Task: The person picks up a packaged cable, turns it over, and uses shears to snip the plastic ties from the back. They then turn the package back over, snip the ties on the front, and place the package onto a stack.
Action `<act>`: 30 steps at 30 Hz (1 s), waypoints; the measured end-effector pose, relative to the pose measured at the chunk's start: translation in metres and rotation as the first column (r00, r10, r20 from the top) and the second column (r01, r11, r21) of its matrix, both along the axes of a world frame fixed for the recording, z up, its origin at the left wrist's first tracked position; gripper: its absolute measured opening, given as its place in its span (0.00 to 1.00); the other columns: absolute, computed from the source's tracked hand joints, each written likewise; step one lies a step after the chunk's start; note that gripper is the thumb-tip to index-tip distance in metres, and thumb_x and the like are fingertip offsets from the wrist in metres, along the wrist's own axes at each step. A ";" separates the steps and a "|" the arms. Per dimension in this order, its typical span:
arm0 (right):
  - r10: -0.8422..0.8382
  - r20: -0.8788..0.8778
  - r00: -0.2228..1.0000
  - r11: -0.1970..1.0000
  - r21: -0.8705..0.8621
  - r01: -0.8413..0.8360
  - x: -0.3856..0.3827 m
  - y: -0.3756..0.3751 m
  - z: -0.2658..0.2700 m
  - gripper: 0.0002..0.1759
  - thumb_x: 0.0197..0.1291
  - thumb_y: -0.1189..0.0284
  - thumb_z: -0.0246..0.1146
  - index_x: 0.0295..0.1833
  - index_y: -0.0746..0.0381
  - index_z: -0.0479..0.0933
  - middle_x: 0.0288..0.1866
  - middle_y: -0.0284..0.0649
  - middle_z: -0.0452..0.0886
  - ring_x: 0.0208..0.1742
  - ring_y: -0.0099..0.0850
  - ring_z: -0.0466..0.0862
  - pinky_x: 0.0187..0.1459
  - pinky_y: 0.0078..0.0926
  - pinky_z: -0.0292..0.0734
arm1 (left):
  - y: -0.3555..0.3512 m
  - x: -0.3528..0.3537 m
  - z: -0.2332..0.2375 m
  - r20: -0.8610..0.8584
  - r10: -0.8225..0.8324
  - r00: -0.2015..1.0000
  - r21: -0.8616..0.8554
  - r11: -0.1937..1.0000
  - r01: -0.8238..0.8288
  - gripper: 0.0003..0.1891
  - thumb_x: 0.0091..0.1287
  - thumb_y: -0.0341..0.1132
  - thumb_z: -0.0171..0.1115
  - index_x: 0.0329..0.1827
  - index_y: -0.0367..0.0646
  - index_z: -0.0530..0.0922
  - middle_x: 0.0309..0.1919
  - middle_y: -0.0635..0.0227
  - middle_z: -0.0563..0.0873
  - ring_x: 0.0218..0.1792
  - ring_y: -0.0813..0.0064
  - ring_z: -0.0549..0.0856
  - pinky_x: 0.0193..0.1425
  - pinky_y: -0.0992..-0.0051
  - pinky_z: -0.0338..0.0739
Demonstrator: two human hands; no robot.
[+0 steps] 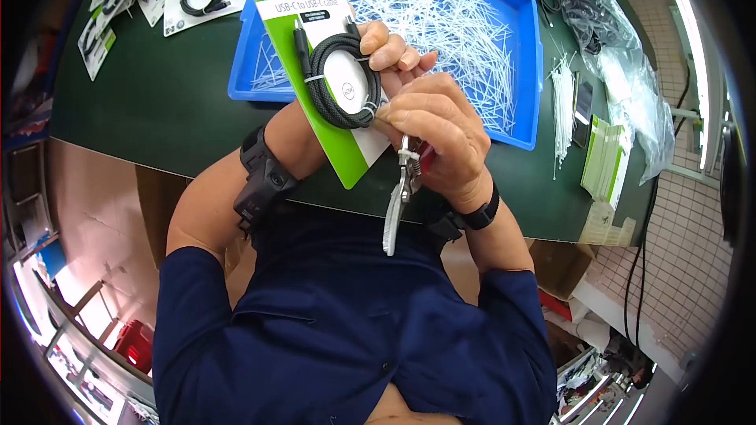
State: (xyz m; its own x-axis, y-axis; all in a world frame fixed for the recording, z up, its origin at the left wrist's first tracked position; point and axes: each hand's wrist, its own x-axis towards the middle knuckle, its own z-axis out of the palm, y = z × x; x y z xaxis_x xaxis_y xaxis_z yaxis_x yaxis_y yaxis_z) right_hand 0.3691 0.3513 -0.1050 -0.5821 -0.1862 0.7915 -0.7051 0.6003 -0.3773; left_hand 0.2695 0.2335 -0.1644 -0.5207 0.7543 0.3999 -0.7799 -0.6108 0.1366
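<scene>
Left hand (390, 51) is steadying a cable card (342, 161) as right hand (441, 130) is working at its lower tie (369, 108)

The left hand is partly closed, holding the card from behind; its palm is hiding there, while its fingers are curling past the right edge near the black cable (321, 94). The right hand is nearly closed, its fingertips pinching beside the lower tie and covering whatever they are gripping. It is also holding metal cutters (398, 197), whose upper part is disappearing inside the hand. Beyond both hands, a blue tray (529, 138) of white ties (465, 27) is running out of view at the top. Packaged cards (175, 17), far left of the left hand, are also being cut off there. The worktop (173, 122) is showing open green surface left of the tray; its near edge is passing below the hands. Stacked cards (605, 164) are sitting well right of the right hand.
</scene>
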 end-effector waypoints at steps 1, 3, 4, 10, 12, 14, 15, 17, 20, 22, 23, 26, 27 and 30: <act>0.004 0.007 1.000 1.000 0.018 -0.004 0.001 0.000 0.001 0.28 0.49 0.85 0.82 0.53 0.61 0.76 0.40 0.43 0.89 0.39 0.39 0.88 0.41 0.32 0.84 | -0.001 0.000 0.000 0.002 -0.001 1.000 -0.021 1.000 0.001 0.19 0.86 0.50 0.48 0.33 0.57 0.70 0.30 0.80 0.75 0.51 0.73 0.78 0.86 0.63 0.60; 0.009 0.015 1.000 0.999 0.038 -0.010 0.001 -0.001 0.001 0.28 0.50 0.86 0.81 0.53 0.62 0.76 0.39 0.43 0.89 0.39 0.39 0.88 0.41 0.32 0.84 | 0.000 -0.001 0.000 0.005 -0.005 1.000 -0.008 1.000 0.005 0.20 0.86 0.51 0.46 0.32 0.56 0.70 0.29 0.80 0.75 0.49 0.74 0.78 0.85 0.63 0.61; 0.013 0.032 0.999 1.000 0.017 -0.014 0.000 -0.002 0.001 0.27 0.50 0.86 0.81 0.53 0.62 0.76 0.39 0.43 0.88 0.39 0.39 0.88 0.42 0.32 0.84 | 0.000 -0.002 0.001 0.005 -0.012 1.000 0.002 1.000 0.012 0.21 0.87 0.52 0.43 0.32 0.56 0.69 0.29 0.80 0.74 0.47 0.74 0.77 0.84 0.63 0.62; 0.135 0.201 0.970 0.978 -0.185 -0.098 -0.002 -0.013 0.007 0.23 0.53 0.88 0.78 0.51 0.64 0.76 0.37 0.43 0.87 0.38 0.36 0.86 0.45 0.31 0.81 | -0.015 -0.023 0.019 -0.144 -0.087 0.986 0.021 0.996 0.090 0.17 0.84 0.49 0.52 0.35 0.54 0.76 0.30 0.79 0.79 0.43 0.73 0.78 0.74 0.65 0.66; 0.194 0.255 0.947 0.971 -0.186 -0.149 0.002 -0.014 0.015 0.22 0.54 0.87 0.77 0.51 0.64 0.76 0.37 0.42 0.87 0.38 0.35 0.86 0.45 0.31 0.81 | -0.021 -0.025 0.030 -0.177 -0.014 0.984 -0.011 1.000 0.012 0.19 0.85 0.49 0.48 0.34 0.53 0.74 0.28 0.78 0.76 0.39 0.74 0.75 0.69 0.66 0.67; 0.300 0.371 0.879 0.952 -0.183 -0.247 0.007 -0.012 0.021 0.20 0.56 0.87 0.76 0.51 0.64 0.76 0.38 0.42 0.87 0.37 0.34 0.85 0.45 0.30 0.79 | -0.028 -0.032 0.039 -0.194 0.021 0.981 -0.028 0.999 -0.027 0.19 0.85 0.49 0.47 0.33 0.53 0.73 0.28 0.78 0.74 0.37 0.74 0.73 0.66 0.67 0.68; 0.301 0.369 0.879 0.951 -0.185 -0.248 0.011 -0.010 0.021 0.20 0.56 0.87 0.76 0.51 0.64 0.76 0.38 0.42 0.87 0.37 0.34 0.85 0.45 0.30 0.79 | -0.037 -0.044 0.043 -0.052 0.104 0.993 0.015 0.995 -0.103 0.19 0.85 0.48 0.47 0.33 0.52 0.72 0.27 0.77 0.72 0.36 0.74 0.72 0.65 0.67 0.68; 0.272 0.369 0.889 0.959 -0.182 -0.218 0.017 -0.007 0.019 0.19 0.58 0.87 0.75 0.51 0.63 0.76 0.38 0.41 0.87 0.36 0.32 0.85 0.43 0.28 0.78 | -0.059 -0.069 0.055 0.059 0.197 0.979 0.072 0.977 -0.201 0.18 0.84 0.45 0.48 0.31 0.52 0.70 0.25 0.76 0.69 0.34 0.75 0.70 0.62 0.67 0.67; 0.171 0.399 0.901 0.970 -0.230 -0.082 0.020 0.001 0.018 0.18 0.60 0.86 0.74 0.51 0.63 0.77 0.38 0.41 0.87 0.37 0.31 0.85 0.42 0.27 0.77 | -0.094 -0.093 0.067 -0.157 0.276 0.948 0.146 0.956 -0.254 0.23 0.85 0.42 0.44 0.26 0.50 0.70 0.22 0.75 0.69 0.29 0.77 0.66 0.56 0.70 0.66; 0.019 0.457 0.889 0.939 -0.313 0.140 0.023 0.011 0.021 0.17 0.61 0.86 0.74 0.51 0.63 0.78 0.39 0.41 0.87 0.37 0.29 0.85 0.44 0.27 0.78 | -0.129 -0.081 0.086 -0.214 0.344 0.914 0.009 0.937 -0.350 0.25 0.86 0.44 0.43 0.24 0.49 0.69 0.22 0.74 0.68 0.30 0.76 0.66 0.55 0.69 0.66; 0.004 0.454 0.891 0.939 -0.309 0.154 0.025 0.015 0.024 0.17 0.61 0.86 0.74 0.51 0.63 0.78 0.39 0.41 0.87 0.37 0.29 0.85 0.44 0.27 0.78 | -0.147 -0.073 0.090 -0.241 0.417 0.876 -0.089 0.890 -0.448 0.25 0.87 0.45 0.42 0.24 0.50 0.68 0.22 0.74 0.66 0.30 0.76 0.65 0.54 0.69 0.65; -0.218 0.496 0.840 0.953 -0.077 0.293 0.020 0.023 0.032 0.16 0.63 0.85 0.73 0.53 0.64 0.78 0.40 0.40 0.87 0.39 0.27 0.86 0.46 0.26 0.80 | -0.204 -0.054 0.091 -0.482 0.590 0.648 -0.286 0.593 -0.753 0.27 0.88 0.48 0.40 0.24 0.51 0.65 0.21 0.74 0.63 0.31 0.75 0.64 0.52 0.69 0.64; -0.195 0.462 0.865 0.956 -0.107 0.272 0.015 0.025 0.029 0.16 0.63 0.85 0.73 0.53 0.64 0.78 0.40 0.40 0.87 0.39 0.27 0.86 0.46 0.26 0.80 | -0.231 -0.055 0.081 -0.571 0.577 0.584 -0.271 0.539 -0.798 0.27 0.88 0.50 0.40 0.25 0.51 0.64 0.22 0.74 0.63 0.30 0.75 0.64 0.52 0.68 0.64; -0.410 0.437 0.800 0.901 0.058 0.430 0.012 0.037 0.020 0.17 0.65 0.82 0.72 0.57 0.64 0.77 0.44 0.39 0.87 0.42 0.26 0.86 0.48 0.24 0.81 | -0.367 -0.062 0.016 -0.828 0.451 0.334 -0.198 0.322 -0.926 0.30 0.88 0.55 0.36 0.26 0.49 0.66 0.22 0.72 0.67 0.30 0.74 0.65 0.52 0.65 0.67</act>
